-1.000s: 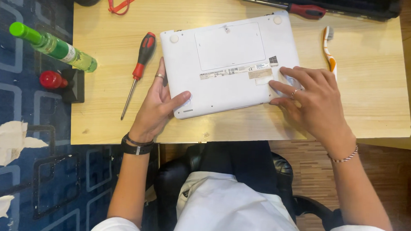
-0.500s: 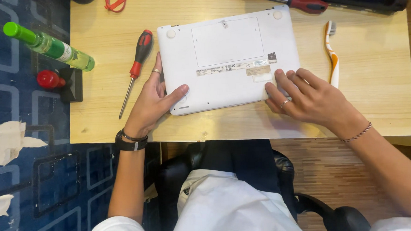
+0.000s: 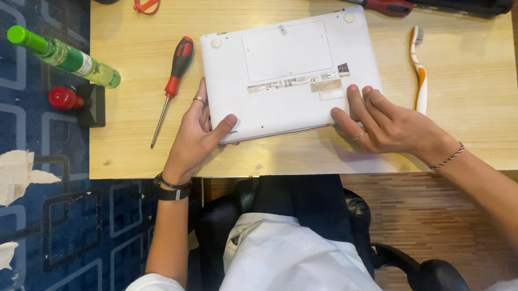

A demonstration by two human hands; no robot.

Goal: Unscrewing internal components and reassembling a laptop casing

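Lying bottom-up across the middle of the wooden counter, the white laptop is the thing both hands work on. Starting at the far left, a green bottle hangs over the counter's left edge above a red-capped black object on the blue carpet, and a red-handled screwdriver rests just left of the laptop. The left hand clasps the near left corner, its grip pinching the edge with the thumb on top and fingers along the side. The right hand presses spread fingers flat on the near right corner. An orange-and-white toothbrush lies just beyond it, to the right.

The shell looks stiff, smooth and probably slippery, moderately heavy for its thinness, with a fragile screen underneath. Holding by the two near corners or long edges seems safest, away from the centre panel.
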